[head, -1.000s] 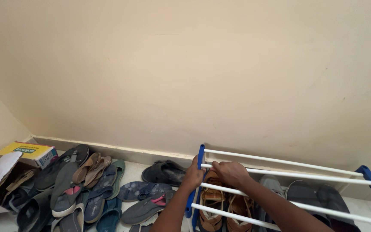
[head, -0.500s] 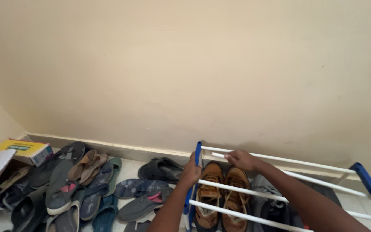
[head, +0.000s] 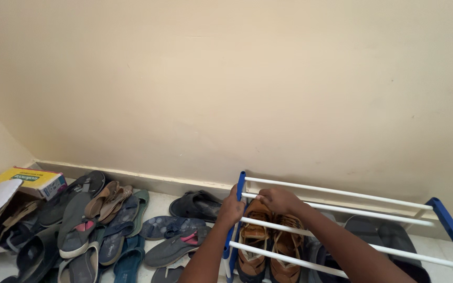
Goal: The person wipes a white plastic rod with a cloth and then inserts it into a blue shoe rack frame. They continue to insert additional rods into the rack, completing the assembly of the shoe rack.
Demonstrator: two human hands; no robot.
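Gripping the shoe rack (head: 342,210), the left hand (head: 231,209) clasps its blue end frame (head: 235,220) while the right hand (head: 277,199) closes on a white rail (head: 373,214), which could slip loose above the brown shoes (head: 268,249).

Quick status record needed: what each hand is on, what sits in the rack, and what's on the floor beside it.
left hand: gripping the blue plastic end frame of the shoe rack
right hand: fingers on a white metal rack bar, second from the wall
in rack: pair of tan lace-up shoes under the bars
floor, left of rack: pile of dark slippers and sandals
far left: yellow cardboard box
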